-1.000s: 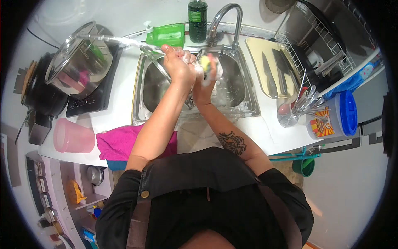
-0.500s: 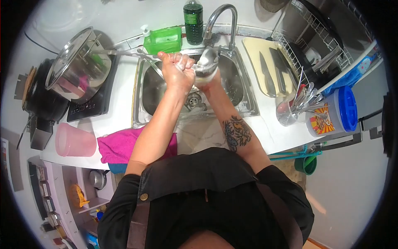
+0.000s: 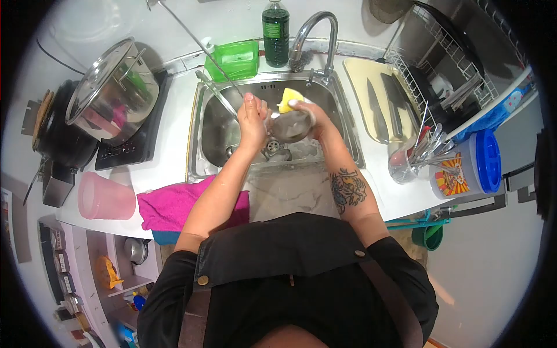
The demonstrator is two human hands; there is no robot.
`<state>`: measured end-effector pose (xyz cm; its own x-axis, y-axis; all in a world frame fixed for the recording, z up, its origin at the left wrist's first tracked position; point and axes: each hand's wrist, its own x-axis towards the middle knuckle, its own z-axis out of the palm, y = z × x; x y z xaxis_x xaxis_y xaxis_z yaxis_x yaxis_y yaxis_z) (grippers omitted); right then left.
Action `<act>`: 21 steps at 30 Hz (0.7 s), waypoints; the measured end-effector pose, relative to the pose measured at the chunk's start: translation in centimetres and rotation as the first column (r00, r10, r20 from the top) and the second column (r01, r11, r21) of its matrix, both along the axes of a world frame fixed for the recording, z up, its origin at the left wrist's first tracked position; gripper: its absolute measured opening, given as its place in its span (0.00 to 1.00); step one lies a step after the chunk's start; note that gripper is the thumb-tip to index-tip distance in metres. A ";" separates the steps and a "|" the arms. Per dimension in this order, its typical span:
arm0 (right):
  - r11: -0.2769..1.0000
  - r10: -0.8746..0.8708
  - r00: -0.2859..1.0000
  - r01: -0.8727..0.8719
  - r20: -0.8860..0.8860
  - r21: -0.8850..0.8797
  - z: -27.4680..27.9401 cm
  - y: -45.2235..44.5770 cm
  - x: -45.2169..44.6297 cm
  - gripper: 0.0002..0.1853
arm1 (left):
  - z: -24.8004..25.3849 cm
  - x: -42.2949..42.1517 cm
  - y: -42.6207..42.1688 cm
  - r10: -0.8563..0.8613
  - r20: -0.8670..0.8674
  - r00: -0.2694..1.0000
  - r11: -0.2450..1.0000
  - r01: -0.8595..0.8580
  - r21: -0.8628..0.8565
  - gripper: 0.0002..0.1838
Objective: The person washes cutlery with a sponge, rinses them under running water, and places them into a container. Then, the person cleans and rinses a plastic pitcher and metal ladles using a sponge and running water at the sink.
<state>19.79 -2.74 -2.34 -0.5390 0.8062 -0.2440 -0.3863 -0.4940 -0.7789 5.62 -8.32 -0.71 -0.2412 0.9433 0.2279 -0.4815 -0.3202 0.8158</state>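
Note:
My left hand is closed around the long thin handle of a metal ladle, whose hooked end points up to the far left. The ladle's round bowl is on the other side of that hand, above the sink. My right hand holds a yellow sponge under its thumb, against the bowl's far rim. Its other fingers are mostly hidden behind the bowl. Another metal utensil leans on the sink's left rim, its lower end inside.
Behind the sink are the faucet, a dark green bottle and a green container. Knives lie on a cutting board at right, near a cup of utensils. A large pot and pink cloth are at left.
The ladle's handle has swung from nearly level to steeply raised, and its bowl has turned and come nearer. The yellow sponge now shows. My right hand has shifted rightward.

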 end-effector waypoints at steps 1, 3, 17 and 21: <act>1.000 0.004 1.000 -0.004 0.001 0.002 -0.4 0.4 -0.4 0.20 | -0.6 -0.6 0.1 0.004 0.001 1.000 1.000 -0.004 0.002 0.23; 0.957 -0.033 0.933 -0.073 0.357 0.280 -0.9 1.7 -1.5 0.21 | -1.3 -2.1 0.3 0.052 -0.238 0.970 0.997 -0.063 -0.042 0.22; 0.387 -0.764 0.570 0.028 0.303 0.922 3.3 14.2 -12.5 0.24 | -4.2 -7.1 -0.2 -0.015 -0.300 0.954 0.969 -0.061 -0.240 0.17; 0.489 -0.843 0.218 0.691 0.491 0.533 -3.6 11.9 -6.0 0.26 | -4.0 -6.4 0.8 -0.089 -0.275 0.957 0.969 0.019 -0.247 0.19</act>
<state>13.77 9.20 -5.99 0.6078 0.7941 -0.0034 0.1112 -0.0894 -0.9898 -0.74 -7.53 -4.76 -0.1468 0.9881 0.0449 -0.2316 -0.0785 0.9696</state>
